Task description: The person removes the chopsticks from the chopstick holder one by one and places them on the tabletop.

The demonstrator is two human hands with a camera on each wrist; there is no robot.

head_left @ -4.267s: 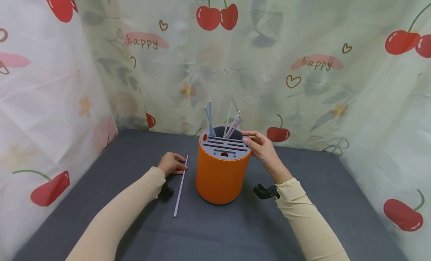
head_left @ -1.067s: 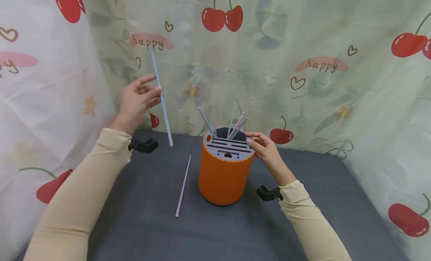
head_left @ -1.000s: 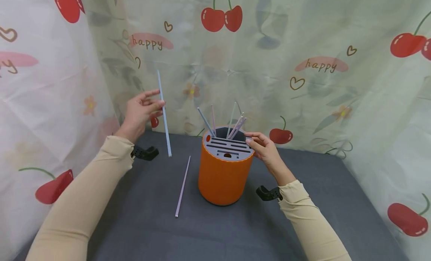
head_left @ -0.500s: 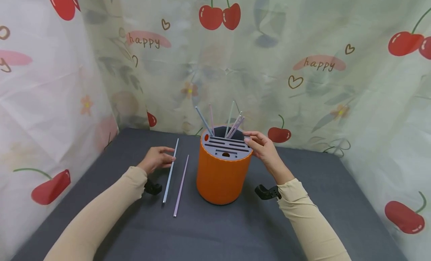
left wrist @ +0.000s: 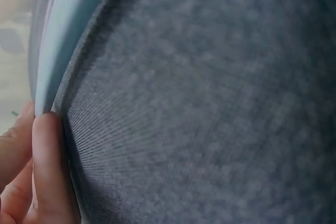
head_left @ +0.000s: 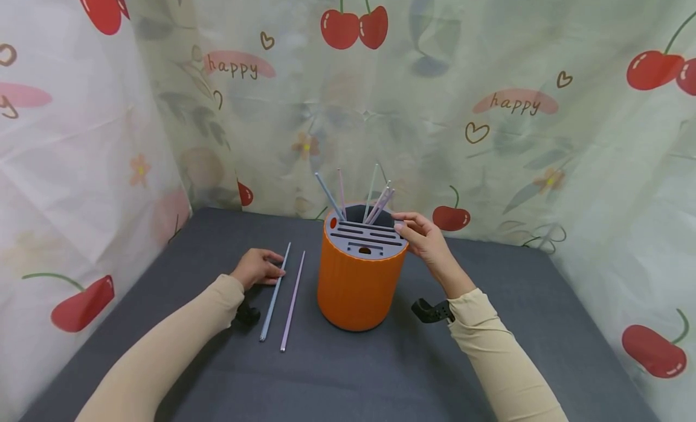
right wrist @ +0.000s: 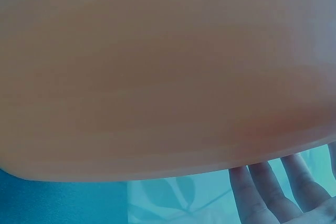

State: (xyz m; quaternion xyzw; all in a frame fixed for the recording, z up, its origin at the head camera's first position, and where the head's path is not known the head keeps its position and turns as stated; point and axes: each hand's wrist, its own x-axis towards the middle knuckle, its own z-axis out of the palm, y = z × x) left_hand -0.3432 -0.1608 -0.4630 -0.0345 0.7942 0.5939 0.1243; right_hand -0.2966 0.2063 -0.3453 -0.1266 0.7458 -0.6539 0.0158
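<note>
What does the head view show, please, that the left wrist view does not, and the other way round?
Only the head view shows the right grip at the rim of the orange holder, the sticks standing in it, its slotted top and the "happy" lettering behind.

Only the left wrist view shows the close-up grain of the dark cloth.

Both show the left grip pinching a blue stick, the dark cloth, the patterned backdrop and the orange holder, though the wrist view catches only a corner of it.
</note>
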